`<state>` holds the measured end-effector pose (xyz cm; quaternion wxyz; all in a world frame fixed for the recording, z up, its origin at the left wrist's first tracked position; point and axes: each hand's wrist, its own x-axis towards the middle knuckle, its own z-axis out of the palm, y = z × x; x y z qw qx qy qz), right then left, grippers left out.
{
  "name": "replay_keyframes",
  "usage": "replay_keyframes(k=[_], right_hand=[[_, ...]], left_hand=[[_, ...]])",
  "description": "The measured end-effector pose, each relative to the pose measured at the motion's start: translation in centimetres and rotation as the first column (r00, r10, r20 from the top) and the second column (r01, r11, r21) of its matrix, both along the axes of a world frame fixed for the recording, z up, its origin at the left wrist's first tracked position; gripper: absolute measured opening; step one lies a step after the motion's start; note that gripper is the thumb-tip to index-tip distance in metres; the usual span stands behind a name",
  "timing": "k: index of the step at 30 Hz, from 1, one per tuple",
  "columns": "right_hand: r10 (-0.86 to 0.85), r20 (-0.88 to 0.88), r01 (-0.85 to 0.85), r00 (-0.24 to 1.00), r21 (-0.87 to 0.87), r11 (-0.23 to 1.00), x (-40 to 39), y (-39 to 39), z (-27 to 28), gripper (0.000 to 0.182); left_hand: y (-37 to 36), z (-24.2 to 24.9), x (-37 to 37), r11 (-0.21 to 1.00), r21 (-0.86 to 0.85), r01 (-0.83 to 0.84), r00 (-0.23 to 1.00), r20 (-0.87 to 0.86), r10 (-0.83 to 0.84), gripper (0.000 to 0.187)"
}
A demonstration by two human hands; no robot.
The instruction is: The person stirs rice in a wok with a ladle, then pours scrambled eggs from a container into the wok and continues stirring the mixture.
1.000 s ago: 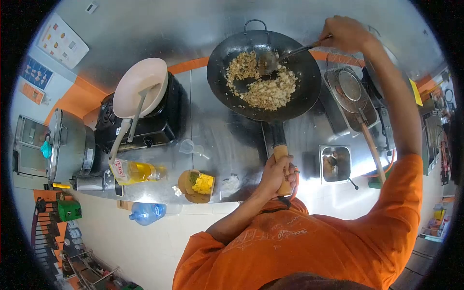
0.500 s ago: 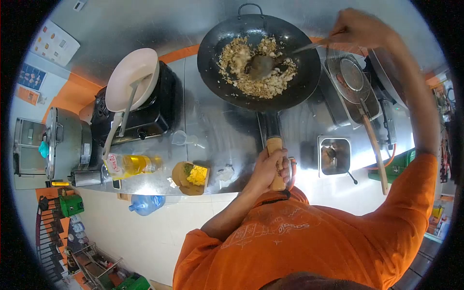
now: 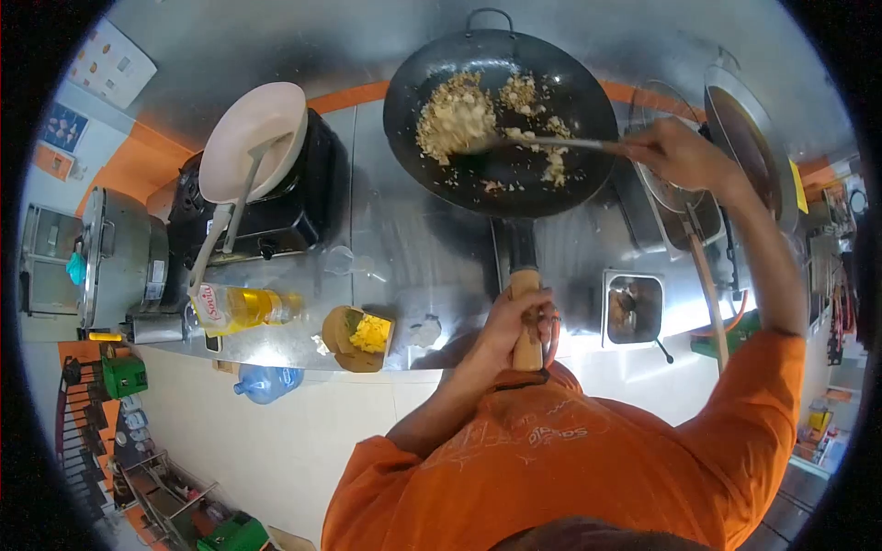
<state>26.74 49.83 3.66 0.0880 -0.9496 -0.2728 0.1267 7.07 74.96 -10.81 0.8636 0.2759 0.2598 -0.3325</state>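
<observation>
My left hand [image 3: 516, 323] is wrapped round the wooden handle [image 3: 526, 354] of a black wok [image 3: 551, 78]. Browned, rice-like food [image 3: 450, 124] is heaped on the left side of the wok, with loose bits scattered on the right. Over the wok's right rim, my right hand [image 3: 675, 156] grips a long metal spatula [image 3: 560, 141]. Its shaft lies nearly level, pointing left. The spatula's head is at the food heap, blurred and partly hidden by the grains.
A pale pan [image 3: 234, 138] with a utensil in it sits on a black stove [image 3: 308, 211] at left. Nearby are an oil bottle [image 3: 243, 310] and a carton of yellow food [image 3: 354, 358]. At right are a wooden-handled strainer [image 3: 707, 285] and a small metal container [image 3: 634, 308].
My right hand has come down toward me, and the spatula now lies flatter. Food from the wok's middle and right has gathered at the left. My left hand keeps its hold.
</observation>
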Motion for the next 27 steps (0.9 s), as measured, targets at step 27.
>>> replay_keyframes(k=[27], right_hand=[[-0.241, 0.027, 0.241, 0.970, -0.236, 0.942, -4.9, -1.1, 10.1, 0.028]], left_hand=[[4.4, 4.2, -10.7, 0.939, -0.342, 0.030, 0.972, -0.209, -0.107, 0.023]])
